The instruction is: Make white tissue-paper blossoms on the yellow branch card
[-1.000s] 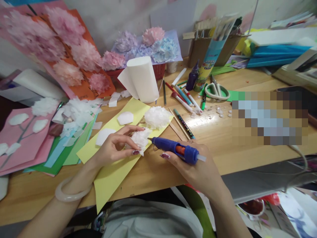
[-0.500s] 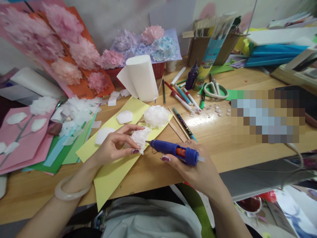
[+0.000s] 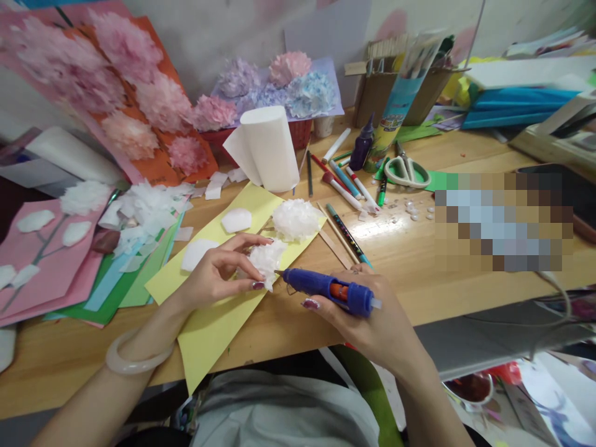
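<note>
Blue plastic glue gun (image 3: 307, 282), orange-red inset showing, tilts nose-left, translucent glue stick (image 3: 376, 303) poking out behind! Its tip's right at the ruffled white paper flower (image 3: 269, 256), contact hard to tell, petals crumpled, over yellow paper (image 3: 218, 323).

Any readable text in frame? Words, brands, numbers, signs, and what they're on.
None legible.
Label on the clear tube: printed, too blurred to read.
Orange card: dark marks near its lower edge, too blurred to tell if lettering.
Blue glue gun: no lettering readable.
Pixelated patch: anything there is hidden.
</note>
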Demonstrator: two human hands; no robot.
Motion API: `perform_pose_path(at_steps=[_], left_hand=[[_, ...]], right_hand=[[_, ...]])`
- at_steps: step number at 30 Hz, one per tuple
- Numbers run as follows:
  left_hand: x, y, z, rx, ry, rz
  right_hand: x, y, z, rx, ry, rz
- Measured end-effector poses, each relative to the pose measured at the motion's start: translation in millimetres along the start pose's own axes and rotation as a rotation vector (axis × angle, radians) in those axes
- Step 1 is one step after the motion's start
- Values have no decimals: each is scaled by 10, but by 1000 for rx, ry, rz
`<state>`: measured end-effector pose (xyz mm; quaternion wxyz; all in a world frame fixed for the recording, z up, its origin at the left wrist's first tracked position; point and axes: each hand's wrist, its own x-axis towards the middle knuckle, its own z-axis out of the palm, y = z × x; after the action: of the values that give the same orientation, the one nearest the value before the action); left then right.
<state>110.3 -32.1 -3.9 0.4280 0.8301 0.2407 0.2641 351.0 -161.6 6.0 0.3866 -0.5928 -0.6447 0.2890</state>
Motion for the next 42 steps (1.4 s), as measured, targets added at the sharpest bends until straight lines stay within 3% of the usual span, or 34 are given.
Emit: perform_pose_path(at_steps=[42], left_hand=[[3, 3, -32, 3, -20, 18]], right_hand=[[35, 63, 45, -47, 159, -17]])
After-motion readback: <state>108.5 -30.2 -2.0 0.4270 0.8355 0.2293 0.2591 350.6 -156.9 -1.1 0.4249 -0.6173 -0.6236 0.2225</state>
